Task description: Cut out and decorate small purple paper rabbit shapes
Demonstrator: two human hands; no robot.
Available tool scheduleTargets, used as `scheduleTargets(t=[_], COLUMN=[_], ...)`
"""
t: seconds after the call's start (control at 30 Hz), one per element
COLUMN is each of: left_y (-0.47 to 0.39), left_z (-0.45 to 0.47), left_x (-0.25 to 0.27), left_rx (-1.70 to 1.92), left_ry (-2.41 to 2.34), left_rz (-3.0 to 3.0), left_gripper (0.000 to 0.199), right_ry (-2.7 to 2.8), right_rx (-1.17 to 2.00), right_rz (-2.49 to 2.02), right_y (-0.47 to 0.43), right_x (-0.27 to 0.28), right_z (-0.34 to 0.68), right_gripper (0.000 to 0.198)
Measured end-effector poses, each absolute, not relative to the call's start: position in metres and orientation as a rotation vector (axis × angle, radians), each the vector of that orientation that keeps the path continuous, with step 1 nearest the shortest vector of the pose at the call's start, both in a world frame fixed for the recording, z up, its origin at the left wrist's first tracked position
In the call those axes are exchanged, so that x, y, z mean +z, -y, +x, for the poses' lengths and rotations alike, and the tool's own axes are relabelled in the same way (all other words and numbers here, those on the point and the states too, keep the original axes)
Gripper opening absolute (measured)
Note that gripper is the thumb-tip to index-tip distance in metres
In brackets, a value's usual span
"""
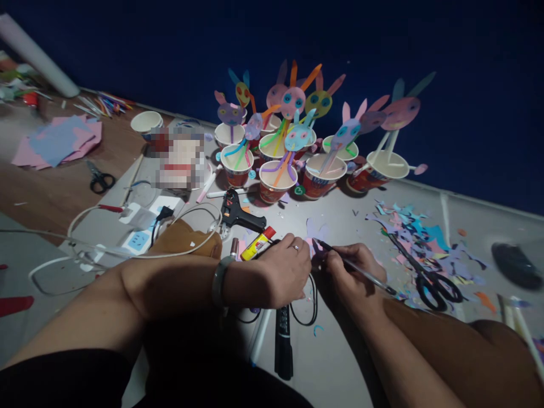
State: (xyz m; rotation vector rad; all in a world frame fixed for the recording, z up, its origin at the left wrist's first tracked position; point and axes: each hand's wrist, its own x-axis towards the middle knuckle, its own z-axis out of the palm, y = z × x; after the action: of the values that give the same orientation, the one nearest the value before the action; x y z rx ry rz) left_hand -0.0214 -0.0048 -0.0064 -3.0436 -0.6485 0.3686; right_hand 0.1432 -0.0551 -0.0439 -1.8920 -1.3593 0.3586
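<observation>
In my right hand (pixel 359 269) is a slim dark pen (pixel 352 265), pinched between thumb and fingers. Its tip points at a light purple paper cutout (pixel 317 229) lying between my hands. My left hand (pixel 287 266), wearing a ring and a bangle, is bent with its fingers together against the cutout's near edge; its fingertips are partly hidden. Close to that hand lie a yellow glue stick (pixel 257 245) with a red cap and a black glue gun (pixel 242 212). Below it are a thick black marker (pixel 283 345) and a thin black cord (pixel 313 300).
Paper cups (pixel 278 181) with rabbit-like paper figures stand along the blue wall (pixel 170 51). At right, black scissors (pixel 425 277) lie on paper scraps (pixel 425 226), near a dark mouse-shaped object (pixel 516 265). At left are a power strip (pixel 138 241), cables, small scissors (pixel 101 180) and coloured sheets (pixel 59 141).
</observation>
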Motion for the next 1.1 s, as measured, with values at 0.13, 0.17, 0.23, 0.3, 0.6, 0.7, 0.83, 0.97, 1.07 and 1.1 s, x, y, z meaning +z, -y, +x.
scheduleTargets(t=[0.13,0.17,0.23,0.3,0.6,0.7,0.83,0.97,1.07,1.1], left_y=[0.0049,0.0049,0.0050,0.0050,0.0049,0.0051,0.0048,0.0038,0.0034,0.0033], left_z=[-0.0219,-0.0220,-0.0220,-0.0218,-0.0213,-0.0216,-0.0216,-0.0212,-0.0210,-0.0210], left_x=[-0.0071,-0.0071,-0.0071,-0.0069,-0.0081,-0.0080,-0.0060,-0.0054,-0.0063,-0.0066], left_rx=[0.349,0.344,0.344,0.348,0.340,0.328,0.352,0.385,0.380,0.374], left_ry=[0.636,0.633,0.636,0.644,0.653,0.650,0.647,0.647,0.642,0.642], left_rz=[-3.052,-3.053,-3.052,-3.052,-3.055,-3.064,-3.062,-3.067,-3.076,-3.078], left_gripper=[0.069,0.069,0.067,0.067,0.065,0.065,0.064,0.064,0.065,0.065], right_ry=[1.358,1.348,1.341,1.346,1.354,1.331,1.331,1.180,1.169,1.175], right_rx=[0.366,0.367,0.372,0.370,0.339,0.333,0.332,0.342,0.354,0.361], right_rz=[-1.898,-1.903,-1.913,-1.921,-1.913,-1.917,-1.925,-1.941,-1.928,-1.921], right_y=[0.0552,0.0553,0.0557,0.0558,0.0563,0.0569,0.0573,0.0590,0.0607,0.0611], right_x=[-0.0438,-0.0440,-0.0443,-0.0442,-0.0451,-0.0456,-0.0449,-0.0439,-0.0449,-0.0457], right_z=[0.1432,0.1433,0.1436,0.1437,0.1443,0.1443,0.1444,0.1474,0.1509,0.1519], right_gripper=[0.012,0.012,0.012,0.012,0.013,0.013,0.014,0.012,0.009,0.009])
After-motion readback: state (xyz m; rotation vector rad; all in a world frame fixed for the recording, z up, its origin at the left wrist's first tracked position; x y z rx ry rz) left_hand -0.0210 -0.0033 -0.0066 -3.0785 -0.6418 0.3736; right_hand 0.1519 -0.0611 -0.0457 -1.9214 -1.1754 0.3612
